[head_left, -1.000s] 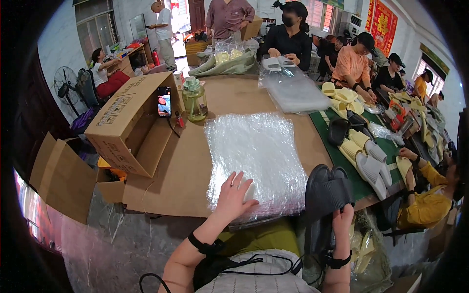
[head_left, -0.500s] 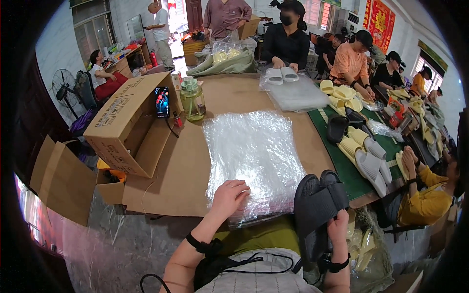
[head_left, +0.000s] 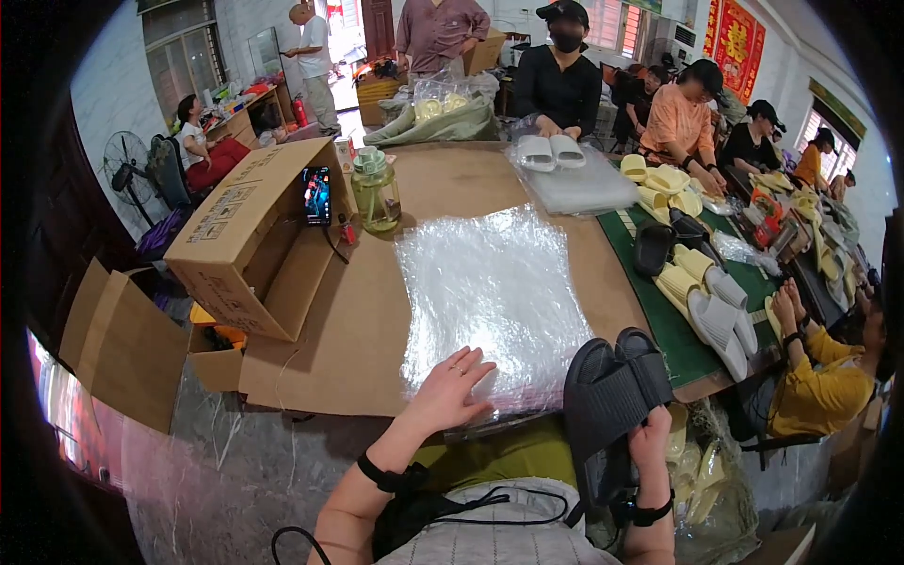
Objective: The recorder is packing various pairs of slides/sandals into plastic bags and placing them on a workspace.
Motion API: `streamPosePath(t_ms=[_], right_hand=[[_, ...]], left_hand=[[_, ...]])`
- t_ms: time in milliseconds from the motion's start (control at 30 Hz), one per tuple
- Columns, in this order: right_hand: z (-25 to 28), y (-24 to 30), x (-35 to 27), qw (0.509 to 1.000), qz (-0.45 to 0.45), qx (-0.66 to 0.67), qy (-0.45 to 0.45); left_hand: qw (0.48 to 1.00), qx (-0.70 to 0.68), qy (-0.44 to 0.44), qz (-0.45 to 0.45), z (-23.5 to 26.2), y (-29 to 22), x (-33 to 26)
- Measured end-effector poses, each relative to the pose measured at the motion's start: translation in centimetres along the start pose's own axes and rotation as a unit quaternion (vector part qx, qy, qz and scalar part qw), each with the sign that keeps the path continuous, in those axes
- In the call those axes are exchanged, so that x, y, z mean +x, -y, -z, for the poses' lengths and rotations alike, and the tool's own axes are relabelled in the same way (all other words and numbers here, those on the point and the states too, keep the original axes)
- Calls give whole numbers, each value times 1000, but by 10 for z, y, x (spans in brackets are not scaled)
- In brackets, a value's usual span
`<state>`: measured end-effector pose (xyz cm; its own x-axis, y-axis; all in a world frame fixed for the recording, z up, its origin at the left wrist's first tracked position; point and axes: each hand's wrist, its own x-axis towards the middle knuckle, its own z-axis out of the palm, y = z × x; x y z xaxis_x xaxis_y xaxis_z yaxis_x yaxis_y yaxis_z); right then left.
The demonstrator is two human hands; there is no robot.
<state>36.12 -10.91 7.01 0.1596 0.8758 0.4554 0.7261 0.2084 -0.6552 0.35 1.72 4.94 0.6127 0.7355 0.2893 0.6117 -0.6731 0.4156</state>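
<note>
Brown tabletop (head_left: 353,325), left hand (head_left: 444,394) now uncurled on clear bags (head_left: 490,287), right hand (head_left: 650,441) still grasping dark slippers (head_left: 605,397)

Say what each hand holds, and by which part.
The right hand holds a pair of black slide sandals by the side near the straps; finger placement is partly hidden. The left hand holds nothing, resting on clear plastic bags.

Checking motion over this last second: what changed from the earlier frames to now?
The right hand moved the black slippers slightly left. The left hand drew slightly toward the wearer over the clear plastic bags. Across the table, the white slippers shifted nearer and right. Unchanged: right hand's hold, cardboard box, phone, bottle.
</note>
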Motion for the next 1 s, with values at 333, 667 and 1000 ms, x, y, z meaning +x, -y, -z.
streamPosePath(t_ms=[333,667,1000], right_hand=[[3,37,5,999,45,14,-6],[-44,47,13,954,158,-134,219],[-80,62,48,973,68,-147,166]], left_hand=[[908,-345,-25,237,12,-5,19],[919,-340,-3,201,27,-18,24],[996,-63,-54,-40,38,-44,24]])
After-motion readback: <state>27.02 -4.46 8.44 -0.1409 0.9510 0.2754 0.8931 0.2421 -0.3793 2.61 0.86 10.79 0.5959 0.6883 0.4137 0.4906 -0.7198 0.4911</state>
